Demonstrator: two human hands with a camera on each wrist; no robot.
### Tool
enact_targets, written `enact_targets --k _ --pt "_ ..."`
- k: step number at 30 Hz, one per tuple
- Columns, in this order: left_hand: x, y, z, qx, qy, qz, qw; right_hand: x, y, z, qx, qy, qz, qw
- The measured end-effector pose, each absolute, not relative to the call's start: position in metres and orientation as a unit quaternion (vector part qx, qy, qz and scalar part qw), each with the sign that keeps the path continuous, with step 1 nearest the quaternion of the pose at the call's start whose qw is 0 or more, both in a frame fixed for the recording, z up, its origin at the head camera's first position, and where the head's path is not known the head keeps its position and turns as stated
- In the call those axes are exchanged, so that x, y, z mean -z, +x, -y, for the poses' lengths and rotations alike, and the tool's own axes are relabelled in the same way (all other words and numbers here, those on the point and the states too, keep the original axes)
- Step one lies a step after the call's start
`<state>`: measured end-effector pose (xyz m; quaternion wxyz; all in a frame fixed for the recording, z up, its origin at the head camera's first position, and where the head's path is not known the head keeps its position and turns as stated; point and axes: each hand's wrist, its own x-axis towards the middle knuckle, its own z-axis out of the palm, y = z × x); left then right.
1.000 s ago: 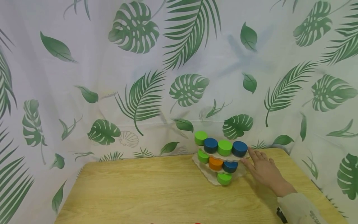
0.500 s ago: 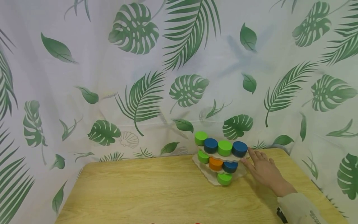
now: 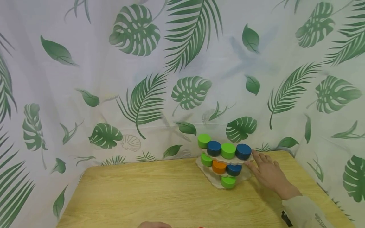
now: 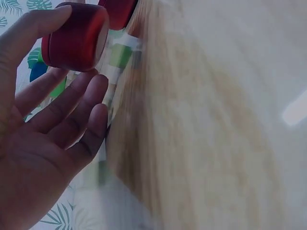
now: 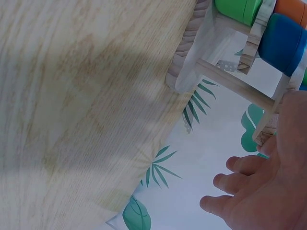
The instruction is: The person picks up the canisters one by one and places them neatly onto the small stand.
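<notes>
My left hand (image 4: 53, 120) pinches a short red cylinder (image 4: 79, 38) between thumb and fingertips; its other fingers are loosely bent. A second red cylinder (image 4: 118, 10) shows just beyond it. In the head view, only the top of the left hand (image 3: 154, 224) shows at the bottom edge. My right hand (image 3: 269, 174) grips the right end of the upper shelf of a tiered wooden stand (image 3: 242, 177), thumb in front. Bright green (image 3: 228, 150), dark blue (image 3: 243, 151) and orange (image 3: 219, 167) cylinders sit on its tiers.
The stand is at the back right of the wood-grain table (image 3: 142, 193), close to a leaf-print curtain (image 3: 156, 95) that hangs behind and at both sides. A sliver of red (image 3: 201, 227) shows at the head view's bottom edge. A wooden post (image 5: 235, 84) joins the stand's tiers.
The left hand has risen further into the head view at the bottom edge. The right hand and the stand have stayed in place, and the head view has shifted slightly.
</notes>
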<state>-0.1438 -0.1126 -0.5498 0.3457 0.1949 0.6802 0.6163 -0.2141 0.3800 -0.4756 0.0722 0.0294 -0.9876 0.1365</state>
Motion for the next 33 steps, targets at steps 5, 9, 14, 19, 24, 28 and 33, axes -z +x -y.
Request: enact_targets --k 5,9,14,19,24,28,33 --pt "0.539 -0.162 0.112 -0.581 0.238 -0.702 0.336 0.476 -0.215 -0.38 -0.133 0.028 0.988 0.073" --pt "0.535 -0.173 0.11 -0.573 0.265 -0.716 0.298 0.476 -0.215 -0.38 -0.131 0.029 0.988 0.075" --pt "0.529 -0.182 0.099 -0.533 0.242 -0.777 0.232 0.478 -0.216 -0.381 -0.131 0.028 0.988 0.075" --pt "0.523 -0.193 0.084 -0.5 0.229 -0.812 0.196 0.478 -0.215 -0.381 -0.131 0.026 0.988 0.076" --pt "0.523 -0.205 0.074 -0.487 0.271 -0.819 0.137 0.478 -0.215 -0.38 -0.134 0.025 0.988 0.076" --pt "0.522 -0.214 0.062 -0.486 0.277 -0.821 0.114 0.476 -0.215 -0.379 -0.137 0.024 0.987 0.076" --pt "0.522 -0.223 0.044 -0.491 0.274 -0.82 0.107 0.477 -0.215 -0.379 -0.139 0.025 0.987 0.078"
